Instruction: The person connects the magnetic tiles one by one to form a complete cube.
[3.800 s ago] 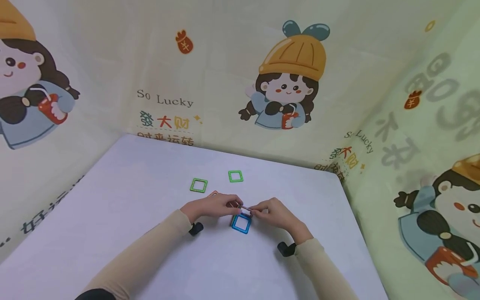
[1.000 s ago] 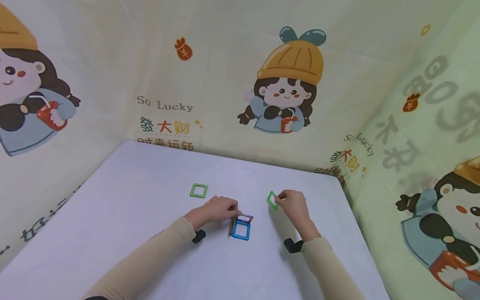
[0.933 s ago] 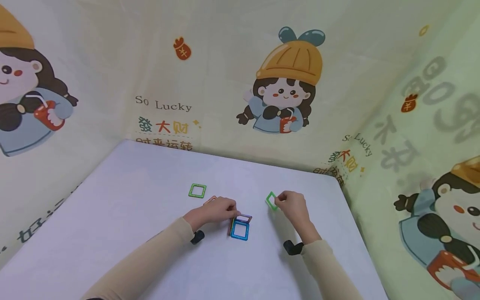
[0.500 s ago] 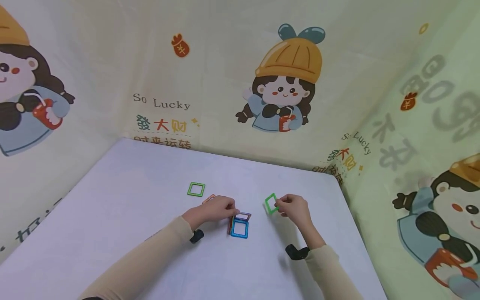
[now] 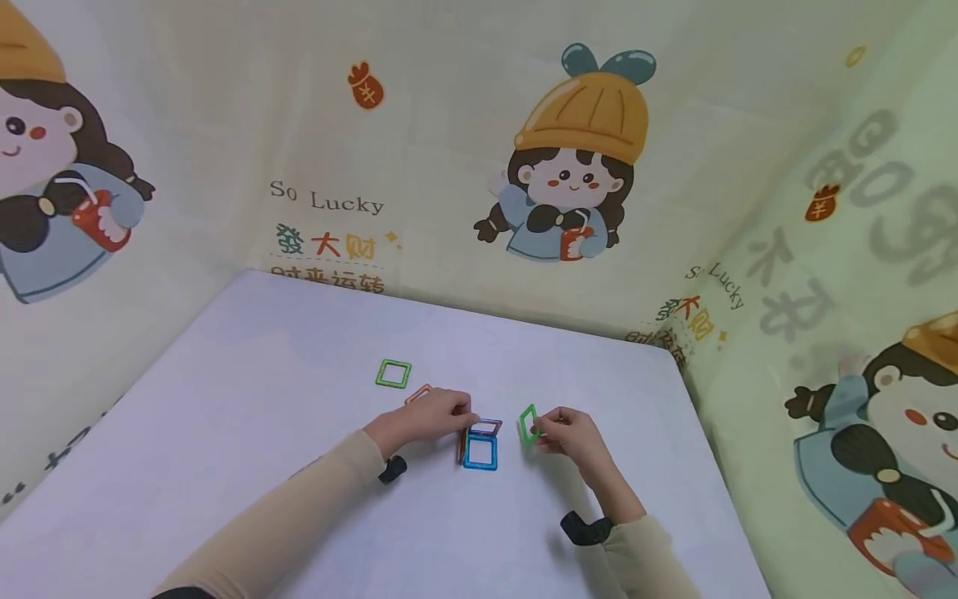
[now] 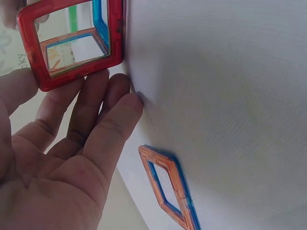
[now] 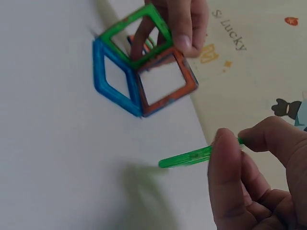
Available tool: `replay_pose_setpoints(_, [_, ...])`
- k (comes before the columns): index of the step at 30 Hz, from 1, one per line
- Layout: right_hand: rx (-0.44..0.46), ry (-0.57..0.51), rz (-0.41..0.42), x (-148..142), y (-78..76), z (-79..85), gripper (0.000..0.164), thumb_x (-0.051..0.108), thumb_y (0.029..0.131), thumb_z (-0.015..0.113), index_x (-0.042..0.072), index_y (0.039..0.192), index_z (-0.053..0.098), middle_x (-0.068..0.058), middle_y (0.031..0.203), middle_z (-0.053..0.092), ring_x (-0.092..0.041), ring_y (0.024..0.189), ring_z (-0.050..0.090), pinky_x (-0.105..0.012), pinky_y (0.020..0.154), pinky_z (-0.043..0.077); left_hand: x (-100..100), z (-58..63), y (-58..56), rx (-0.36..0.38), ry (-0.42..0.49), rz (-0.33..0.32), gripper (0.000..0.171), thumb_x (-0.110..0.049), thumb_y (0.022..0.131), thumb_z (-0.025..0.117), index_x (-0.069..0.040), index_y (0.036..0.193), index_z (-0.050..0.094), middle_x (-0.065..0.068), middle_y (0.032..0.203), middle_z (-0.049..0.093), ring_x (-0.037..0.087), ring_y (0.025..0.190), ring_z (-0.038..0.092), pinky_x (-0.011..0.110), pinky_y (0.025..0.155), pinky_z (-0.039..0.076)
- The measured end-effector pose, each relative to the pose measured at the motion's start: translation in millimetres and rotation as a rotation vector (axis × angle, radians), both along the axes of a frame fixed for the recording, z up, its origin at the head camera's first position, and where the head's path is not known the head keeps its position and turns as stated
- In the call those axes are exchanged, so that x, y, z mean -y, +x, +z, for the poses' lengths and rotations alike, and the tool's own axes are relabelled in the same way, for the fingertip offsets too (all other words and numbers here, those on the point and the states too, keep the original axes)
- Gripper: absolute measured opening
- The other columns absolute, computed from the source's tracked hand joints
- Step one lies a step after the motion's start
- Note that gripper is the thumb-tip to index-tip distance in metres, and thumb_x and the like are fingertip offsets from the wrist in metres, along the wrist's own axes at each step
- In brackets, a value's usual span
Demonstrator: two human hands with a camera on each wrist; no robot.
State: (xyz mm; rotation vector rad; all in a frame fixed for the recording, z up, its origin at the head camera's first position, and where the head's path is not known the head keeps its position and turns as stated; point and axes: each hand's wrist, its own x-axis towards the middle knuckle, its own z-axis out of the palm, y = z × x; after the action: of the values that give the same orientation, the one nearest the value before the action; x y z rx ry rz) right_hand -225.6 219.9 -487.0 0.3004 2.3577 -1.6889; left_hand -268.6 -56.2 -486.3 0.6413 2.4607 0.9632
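My left hand (image 5: 430, 416) pinches the corner of an upright magnetic tile, a square frame. Its outer side is red (image 6: 116, 28) in the left wrist view; the right wrist view shows a green tile (image 7: 115, 52) at those fingertips. Joined to it are a flat blue tile (image 5: 481, 467) on the table and an orange tile (image 7: 170, 99) standing at the far side. To the right, my right hand (image 5: 572, 437) pinches a loose green tile (image 5: 526, 426) between thumb and fingers. It is raised off the table, seen nearly edge-on in the right wrist view.
Another green tile (image 5: 391, 386) lies flat on the white table (image 5: 337, 516), farther back. An orange tile (image 5: 417, 391) lies partly hidden behind the left hand; a blue edge shows under it in the left wrist view. A printed cloth (image 5: 434, 166) surrounds the table.
Earlier both hands were at the joined tiles. Since then my right hand has picked up the back green tile, and now brings it nearer and leftward, turning it. My left hand stays at the upright tile.
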Motion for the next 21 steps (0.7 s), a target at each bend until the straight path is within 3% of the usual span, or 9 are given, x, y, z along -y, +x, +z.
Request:
replay_pose_setpoints(11, [0.038, -0.04, 0.105, 9.6, 15.1, -6.9, 0.033, 0.017, 0.096, 0.071, -0.001, 0.121, 0.06, -0.01, 0.09, 0.074, -0.016, 0.07, 0.071, -0.028, 0.07, 0.061, -0.5, -4.1, 3.1, 0.011, 0.005, 0.022, 0.022, -0.035, 0.102, 0.066, -0.018, 0.089, 0.063, -0.003, 0.079, 0.059, 0.015, 0.072, 0.053, 0.028, 0.062, 0.043])
replay_pose_setpoints(16, [0.036, -0.087, 0.153, 11.8, 13.8, -2.8, 0.049, 0.015, 0.095, 0.069, 0.003, 0.14, 0.054, -0.014, 0.096, 0.075, -0.016, 0.071, 0.072, -0.028, 0.071, 0.061, -2.2, -3.8, -0.5, -0.004, 0.009, 0.027, 0.022, -0.036, 0.102, 0.065, -0.019, 0.088, 0.063, -0.003, 0.08, 0.059, 0.015, 0.074, 0.054, 0.028, 0.063, 0.044])
replay_pose_setpoints(21, [0.054, -0.138, 0.19, 11.8, 13.0, -1.5, 0.051, 0.014, 0.096, 0.067, 0.001, 0.143, 0.052, -0.015, 0.099, 0.075, -0.015, 0.072, 0.072, -0.026, 0.072, 0.061, -1.9, -3.2, -3.2, -0.006, 0.002, 0.01, 0.021, -0.036, 0.103, 0.064, -0.02, 0.089, 0.062, -0.003, 0.083, 0.06, 0.015, 0.076, 0.055, 0.028, 0.065, 0.044])
